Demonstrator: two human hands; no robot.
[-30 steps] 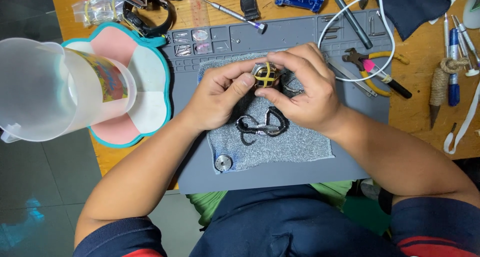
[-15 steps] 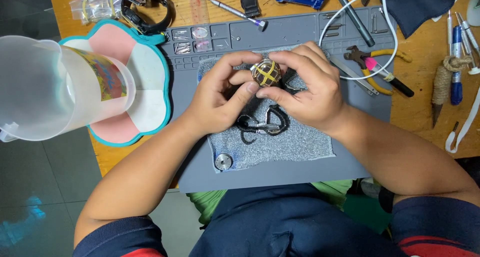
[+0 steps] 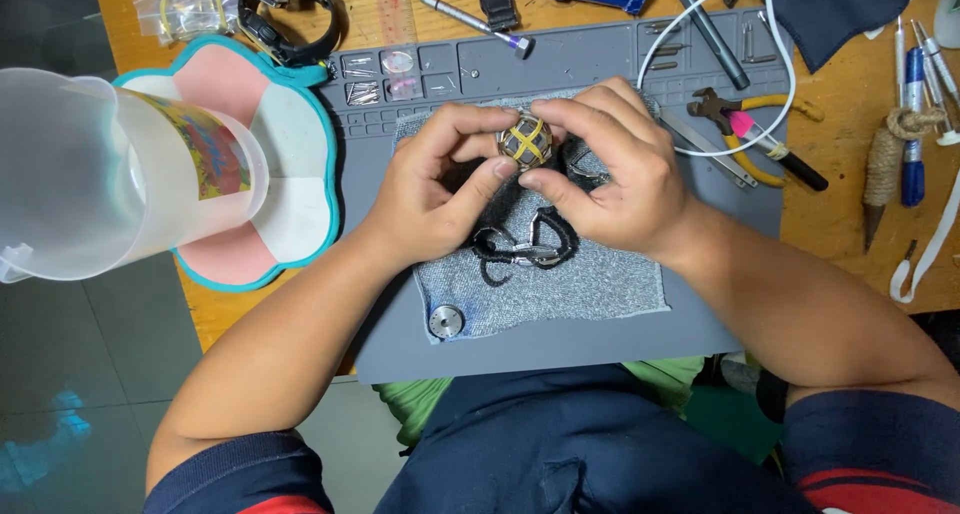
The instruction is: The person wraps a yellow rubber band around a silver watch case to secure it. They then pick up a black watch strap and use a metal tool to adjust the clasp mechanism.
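hands (image 3: pixel 540 179) pinch round watch case (image 3: pixel 525 141) w/ yellow cross.

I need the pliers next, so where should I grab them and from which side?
Take the pliers by the yellow handles, coming from the right. The jaws point left toward the mat and lie under the white cable, while the handles splay open on bare wood, though a black pen crosses them.

Both hands (image 3: pixel 530 189) w/ round watch case (image 3: pixel 525 141) shifted slightly up the mat.
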